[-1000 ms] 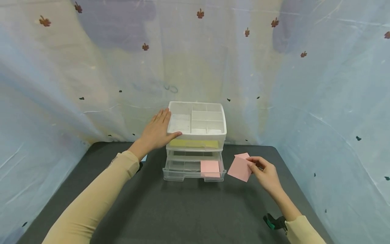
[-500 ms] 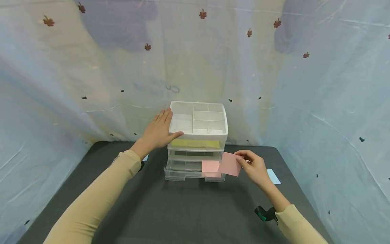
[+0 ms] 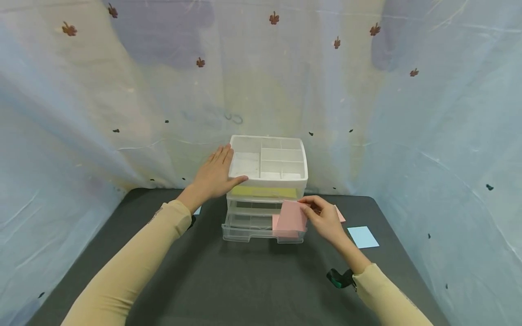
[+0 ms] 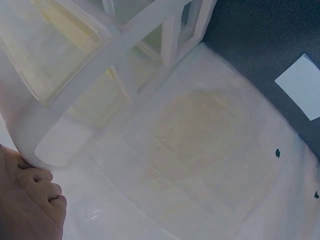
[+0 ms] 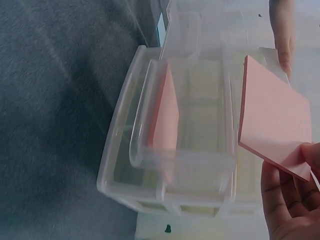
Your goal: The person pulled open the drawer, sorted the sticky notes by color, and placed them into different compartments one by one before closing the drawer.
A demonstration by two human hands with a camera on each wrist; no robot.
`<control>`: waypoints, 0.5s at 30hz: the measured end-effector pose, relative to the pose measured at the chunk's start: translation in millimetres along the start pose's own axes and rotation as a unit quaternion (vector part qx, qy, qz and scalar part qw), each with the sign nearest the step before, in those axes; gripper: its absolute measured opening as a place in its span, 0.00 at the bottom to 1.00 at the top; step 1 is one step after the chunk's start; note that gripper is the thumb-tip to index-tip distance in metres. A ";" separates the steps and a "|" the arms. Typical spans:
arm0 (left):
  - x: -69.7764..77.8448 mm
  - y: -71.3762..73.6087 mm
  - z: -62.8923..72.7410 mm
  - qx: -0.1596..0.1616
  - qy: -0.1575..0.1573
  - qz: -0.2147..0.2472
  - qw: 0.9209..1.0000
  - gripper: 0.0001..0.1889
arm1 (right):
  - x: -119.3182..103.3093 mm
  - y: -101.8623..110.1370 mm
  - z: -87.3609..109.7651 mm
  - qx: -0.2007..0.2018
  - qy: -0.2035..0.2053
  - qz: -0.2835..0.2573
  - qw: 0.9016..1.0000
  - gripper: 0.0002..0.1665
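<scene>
A small drawer unit with a white top [image 3: 266, 182] and clear drawers stands on the dark table. Its bottom drawer [image 3: 238, 234] is pulled out, with a pink sticky note pad [image 5: 166, 117] lying inside. Thumb and fingers of my right hand [image 3: 324, 221] pinch another pink sticky note pad [image 5: 276, 117], tilted above that drawer; in the head view it partly covers the one inside. My left hand [image 3: 210, 178] rests on the unit's top left edge, fingers extended along the side and thumb over the front rim.
A light blue sticky note pad [image 3: 363, 237] lies on the table [image 3: 261, 285] at the right. More pink paper [image 3: 340, 214] shows behind my right hand. Another pale blue pad [image 4: 303, 86] lies left of the unit. Yellow paper [image 3: 263, 192] shows in the top drawer. Fabric hangs behind.
My right hand has moved left with the pink sticky note pad, from beside the unit to over the bottom drawer. The blue pad at the right has come into sight. My left hand stays put.
</scene>
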State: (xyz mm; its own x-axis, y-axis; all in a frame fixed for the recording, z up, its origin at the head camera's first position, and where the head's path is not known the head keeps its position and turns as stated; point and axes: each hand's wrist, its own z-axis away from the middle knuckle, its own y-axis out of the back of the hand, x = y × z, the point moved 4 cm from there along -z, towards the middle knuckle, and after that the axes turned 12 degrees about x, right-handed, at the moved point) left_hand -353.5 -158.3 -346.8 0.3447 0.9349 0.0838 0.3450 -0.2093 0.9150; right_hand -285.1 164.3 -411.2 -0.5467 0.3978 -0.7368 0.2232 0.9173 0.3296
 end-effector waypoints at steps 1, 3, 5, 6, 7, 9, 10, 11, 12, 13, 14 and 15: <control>0.3 -0.2 -0.3 0.000 0.000 0.001 1.000 0.57 | -0.9 -2.1 -0.7 -0.001 0.001 -0.002 1.000 0.10; 0.6 -0.3 -0.5 0.000 0.001 0.001 1.000 0.57 | -2.8 -7.2 -1.6 -0.004 -0.002 -0.006 1.000 0.10; 1.2 0.4 -0.3 -0.002 0.002 0.002 1.000 0.57 | -3.8 -12.8 -1.9 -0.010 -0.007 -0.010 1.000 0.10; 1.5 0.8 -0.2 -0.003 0.002 0.003 1.000 0.57 | -4.1 -15.7 -2.0 -0.012 -0.009 -0.012 1.000 0.10; 1.6 1.1 -0.1 -0.005 0.001 0.003 1.000 0.57 | -4.2 -18.7 -1.9 -0.015 -0.012 -0.014 1.000 0.10; 1.9 1.6 -0.1 -0.006 0.001 0.002 1.000 0.57 | -3.0 -25.3 -1.6 -0.020 -0.015 -0.018 1.000 0.09; 2.1 1.8 0.0 -0.005 0.001 0.002 1.000 0.57 | -2.6 -28.5 -1.4 -0.022 -0.015 -0.020 0.999 0.09; 2.2 1.8 -0.1 -0.005 0.001 0.004 1.000 0.57 | -2.8 -31.6 -1.0 -0.024 -0.014 -0.018 0.999 0.09; 2.1 1.7 -0.1 -0.004 0.001 0.005 1.000 0.57 | -2.8 -34.7 -0.9 -0.025 -0.012 -0.017 0.999 0.09; 1.9 1.4 -0.2 -0.004 0.000 0.007 1.000 0.57 | -2.6 -37.9 -0.8 -0.026 -0.010 -0.015 0.999 0.09; 2.0 1.3 0.0 -0.003 0.000 0.009 1.000 0.57 | -2.8 -40.9 -0.6 -0.027 -0.008 -0.014 1.000 0.09; 1.8 1.0 0.1 -0.002 0.000 0.010 1.000 0.57 | -3.0 -43.7 -0.5 -0.027 -0.005 -0.012 1.000 0.09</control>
State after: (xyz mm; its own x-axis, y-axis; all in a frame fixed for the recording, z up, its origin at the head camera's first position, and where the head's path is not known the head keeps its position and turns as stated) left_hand -352.4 -156.8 -345.8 0.3507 0.9309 0.1025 0.3350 -0.2269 0.9145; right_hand -293.7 123.0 -423.1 -0.5428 0.3752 -0.7514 0.1655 0.9249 0.3423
